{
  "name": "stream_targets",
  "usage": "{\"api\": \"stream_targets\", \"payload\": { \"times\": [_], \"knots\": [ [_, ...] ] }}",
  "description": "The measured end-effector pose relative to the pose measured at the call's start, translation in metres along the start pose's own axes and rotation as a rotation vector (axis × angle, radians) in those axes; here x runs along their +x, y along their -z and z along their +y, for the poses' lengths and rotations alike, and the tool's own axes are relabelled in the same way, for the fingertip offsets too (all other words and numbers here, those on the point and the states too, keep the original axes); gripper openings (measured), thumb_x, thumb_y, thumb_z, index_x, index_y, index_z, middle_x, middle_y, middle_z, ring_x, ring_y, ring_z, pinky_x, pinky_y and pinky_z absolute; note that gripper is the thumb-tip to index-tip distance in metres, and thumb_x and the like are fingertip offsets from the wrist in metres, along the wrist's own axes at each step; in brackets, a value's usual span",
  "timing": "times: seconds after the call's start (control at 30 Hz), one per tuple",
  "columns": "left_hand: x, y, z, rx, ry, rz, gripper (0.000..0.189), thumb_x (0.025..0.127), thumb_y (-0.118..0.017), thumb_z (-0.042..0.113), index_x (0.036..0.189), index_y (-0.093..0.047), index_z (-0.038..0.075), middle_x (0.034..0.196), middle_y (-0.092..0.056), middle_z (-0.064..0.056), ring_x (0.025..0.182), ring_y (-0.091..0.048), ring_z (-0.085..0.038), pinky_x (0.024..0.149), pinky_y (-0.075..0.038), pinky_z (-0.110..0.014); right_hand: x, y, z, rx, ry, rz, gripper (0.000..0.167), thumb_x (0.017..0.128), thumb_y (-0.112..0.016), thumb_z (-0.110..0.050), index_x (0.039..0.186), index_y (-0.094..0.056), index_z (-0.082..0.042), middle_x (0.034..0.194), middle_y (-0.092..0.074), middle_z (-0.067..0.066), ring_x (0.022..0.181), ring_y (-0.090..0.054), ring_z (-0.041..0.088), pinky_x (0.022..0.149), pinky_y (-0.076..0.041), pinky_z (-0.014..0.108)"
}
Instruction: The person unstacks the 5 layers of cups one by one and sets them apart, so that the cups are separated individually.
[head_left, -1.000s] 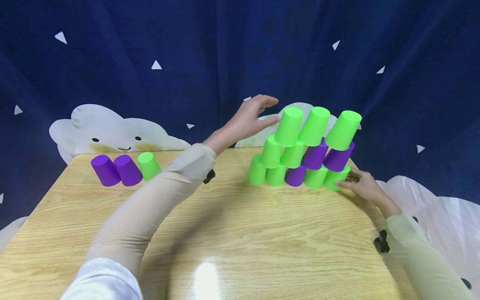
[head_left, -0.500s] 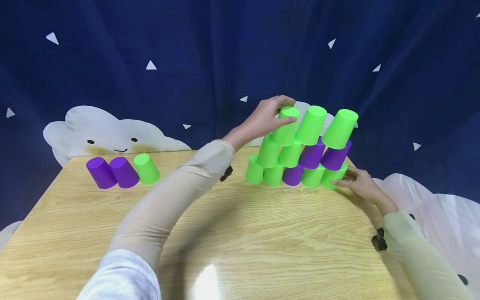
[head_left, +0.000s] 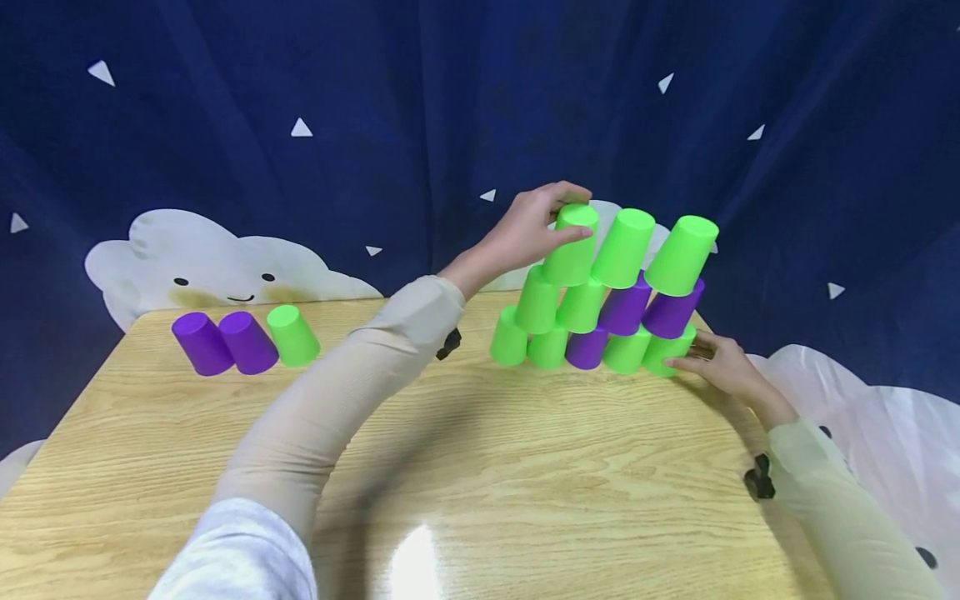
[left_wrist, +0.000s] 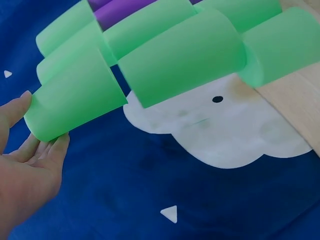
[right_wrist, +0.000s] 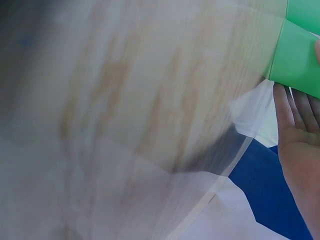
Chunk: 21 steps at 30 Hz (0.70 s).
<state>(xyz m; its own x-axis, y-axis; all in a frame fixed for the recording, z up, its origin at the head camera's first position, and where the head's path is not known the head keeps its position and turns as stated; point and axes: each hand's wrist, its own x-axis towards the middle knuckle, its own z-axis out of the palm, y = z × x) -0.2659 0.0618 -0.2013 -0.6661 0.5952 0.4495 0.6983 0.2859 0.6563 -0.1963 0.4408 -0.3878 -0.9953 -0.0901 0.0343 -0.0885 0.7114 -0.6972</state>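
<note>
Upside-down green and purple cups stand in a stepped wall of three tiers. My left hand [head_left: 525,227] holds the leftmost green cup [head_left: 570,260] of the top tier, thumb in front and fingers behind. In the left wrist view the fingers and thumb touch that cup [left_wrist: 75,100] near its closed end. Two more green cups, a middle one [head_left: 624,250] and a right one [head_left: 682,257], share the top tier. Low at the right end, my right hand [head_left: 726,371] grips the bottom tier's last green cup [head_left: 663,354], its thumb in front and fingers at the far side.
Apart at the table's left stand two purple cups [head_left: 202,343] and a green cup [head_left: 294,337], upside down. The wooden table [head_left: 540,483] ends just behind the wall of cups. A dark blue curtain [head_left: 375,125] with cloud shapes hangs beyond.
My left hand has moved right onto the top tier's leftmost green cup and taken hold of it. The right hand stays at the lower right cup.
</note>
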Motion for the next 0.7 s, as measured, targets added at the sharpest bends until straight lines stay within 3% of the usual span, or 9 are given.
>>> {"api": "stream_targets", "payload": {
  "times": [0.07,0.17,0.23,0.4,0.53,0.7],
  "knots": [
    [-0.002,0.004,0.001,-0.024,-0.007,0.008,0.046,0.093,-0.069,0.015,0.134,-0.055,0.001,0.132,-0.058,-0.010,0.117,-0.057,-0.016,0.094,-0.046,-0.012,0.000,0.000,0.000,0.003,-0.005,0.001,0.067,0.092,-0.071,-0.029,0.143,-0.044,0.004,0.134,-0.054,0.026,0.119,-0.055,0.039,0.081,-0.049,0.009],
    [-0.008,0.012,0.001,-0.056,-0.020,0.023,0.045,0.093,-0.069,0.012,0.134,-0.055,-0.001,0.132,-0.058,-0.012,0.118,-0.057,-0.017,0.095,-0.046,-0.013,-0.001,0.000,0.000,0.001,-0.007,0.004,0.067,0.092,-0.072,-0.029,0.143,-0.045,0.004,0.133,-0.055,0.026,0.115,-0.059,0.028,0.081,-0.049,0.009],
    [-0.014,0.018,0.001,-0.057,-0.029,0.033,0.045,0.092,-0.069,0.012,0.133,-0.055,-0.001,0.132,-0.058,-0.012,0.118,-0.057,-0.017,0.096,-0.046,-0.014,-0.001,0.000,0.000,-0.001,-0.011,0.001,0.067,0.092,-0.071,-0.029,0.143,-0.044,0.004,0.133,-0.055,0.026,0.115,-0.059,0.027,0.081,-0.049,0.009],
    [-0.032,0.034,0.001,-0.053,-0.025,0.043,0.046,0.092,-0.070,0.011,0.134,-0.055,0.000,0.133,-0.057,-0.010,0.119,-0.055,-0.015,0.099,-0.043,-0.013,-0.002,-0.002,-0.002,-0.009,-0.010,-0.003,0.067,0.092,-0.071,-0.032,0.142,-0.045,0.005,0.133,-0.055,0.027,0.118,-0.056,0.039,0.081,-0.049,0.010],
    [-0.049,0.047,-0.005,-0.041,-0.011,0.053,0.045,0.091,-0.070,0.009,0.133,-0.055,-0.001,0.132,-0.056,-0.011,0.119,-0.055,-0.016,0.100,-0.043,-0.015,-0.002,-0.001,-0.003,-0.002,-0.003,0.009,0.067,0.091,-0.072,-0.033,0.141,-0.047,0.004,0.132,-0.056,0.026,0.111,-0.061,0.021,0.081,-0.050,0.010],
    [-0.076,0.060,-0.018,-0.007,0.029,0.060,0.045,0.090,-0.072,0.007,0.131,-0.057,-0.001,0.132,-0.056,-0.012,0.120,-0.055,-0.019,0.102,-0.043,-0.018,-0.003,0.001,-0.002,0.008,-0.018,-0.004,0.069,0.091,-0.072,-0.036,0.143,-0.046,0.002,0.134,-0.055,0.024,0.101,-0.055,-0.004,0.081,-0.049,0.010]
  ]
}}
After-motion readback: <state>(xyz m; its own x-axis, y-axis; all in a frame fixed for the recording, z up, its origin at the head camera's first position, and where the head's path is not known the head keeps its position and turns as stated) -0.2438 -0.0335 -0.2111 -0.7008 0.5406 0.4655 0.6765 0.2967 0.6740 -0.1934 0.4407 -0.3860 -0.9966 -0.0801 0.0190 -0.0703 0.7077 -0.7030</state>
